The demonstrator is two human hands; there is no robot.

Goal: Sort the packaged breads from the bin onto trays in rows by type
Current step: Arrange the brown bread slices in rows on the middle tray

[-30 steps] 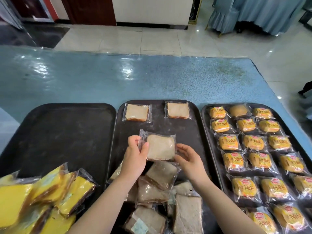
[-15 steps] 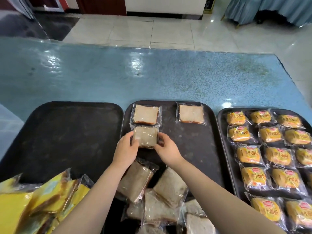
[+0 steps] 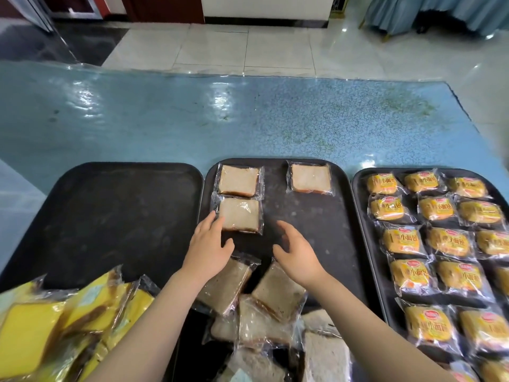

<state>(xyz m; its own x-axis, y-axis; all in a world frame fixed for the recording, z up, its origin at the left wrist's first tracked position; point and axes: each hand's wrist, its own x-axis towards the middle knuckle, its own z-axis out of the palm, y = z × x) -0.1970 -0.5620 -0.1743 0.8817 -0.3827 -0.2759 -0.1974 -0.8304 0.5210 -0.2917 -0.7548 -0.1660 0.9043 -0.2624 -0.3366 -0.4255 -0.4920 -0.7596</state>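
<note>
The sandwich pack (image 3: pixel 240 215) lies flat on the middle tray (image 3: pixel 303 216), just below the one in its far-left corner. Left hand (image 3: pixel 210 244) touches its edge, fingers loose; right hand (image 3: pixel 296 250) hovers open, holding nothing. Placement looks done; next, grab another from the heap (image 3: pixel 264 307) at the near edge.

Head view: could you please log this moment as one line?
left hand open, touching second sandwich pack | right hand open, free | middle tray: three laid
</note>
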